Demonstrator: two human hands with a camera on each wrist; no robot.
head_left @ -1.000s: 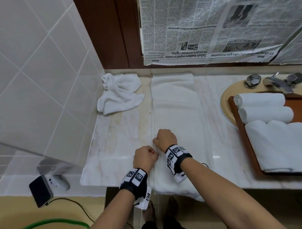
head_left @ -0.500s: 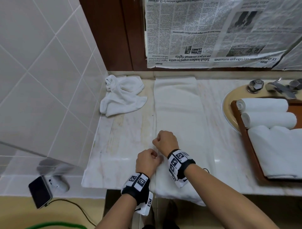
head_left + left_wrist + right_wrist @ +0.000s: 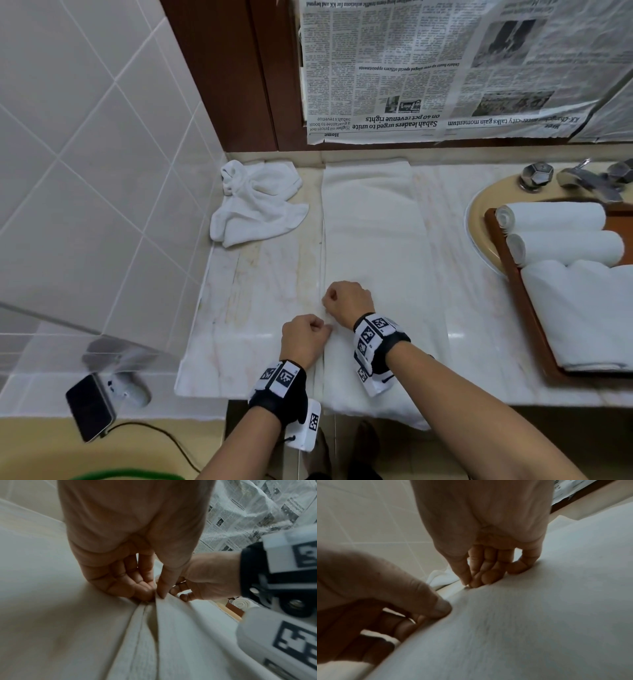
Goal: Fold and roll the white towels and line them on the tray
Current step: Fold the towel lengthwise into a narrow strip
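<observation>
At the upper left of the head view a crumpled white towel (image 3: 257, 202) lies bunched against the tiled wall, loose and shapeless; it looks soft and light, and I judge it will need shaking out flat before any fold holds.

In the middle of the frame the long folded towel (image 3: 373, 240) lies flat on the marble counter (image 3: 260, 291), running from the back wall to the near edge, where its end hangs over. Its left long edge shows stacked layers in the left wrist view. The left hand (image 3: 303, 337) pinches that layered edge between thumb and curled fingers (image 3: 147, 592), low in the frame. Just beyond it the right hand (image 3: 349, 299) pinches the same edge, thumb against fingertips (image 3: 476, 582), its other fingers resting on the cloth. Terry of this kind is limp and drapes under its own weight, so the layers can slide apart; the edge, near the corners, seems the best place to hold, with both grips kept level so that the fold stays straight.

At the right the wooden tray (image 3: 524, 308) sits over the sink basin (image 3: 479, 219). On it two rolled towels (image 3: 561, 233) lie side by side, touching, and a flat folded towel (image 3: 589, 308) lies just below them.
</observation>
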